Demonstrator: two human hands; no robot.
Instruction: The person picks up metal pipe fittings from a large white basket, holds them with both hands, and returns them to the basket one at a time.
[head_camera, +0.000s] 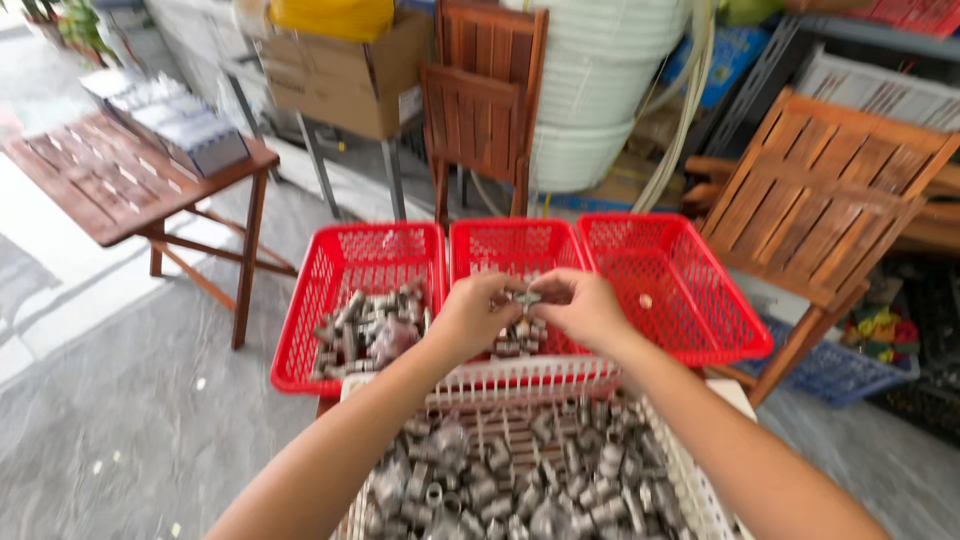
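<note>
My left hand (473, 313) and my right hand (582, 306) meet over the middle red basket (515, 243), fingers pinched together on a small grey metal fitting (527, 298). A small pile of the same fittings (520, 337) lies in that basket just below my hands. The left red basket (340, 255) holds a larger heap of fittings (370, 328). The right red basket (670, 270) shows only one small pale piece (646, 300). Nearest me, a white slatted crate (520, 378) is filled with several grey fittings (520, 470).
A folding wooden table (110, 180) with a flat box stands at the left. A wooden chair (485, 100) and stacked white tubs (590, 90) are behind the baskets. Another wooden chair (815, 205) leans at the right, above a blue basket (835, 370). Grey concrete floor (120, 420) lies at the left.
</note>
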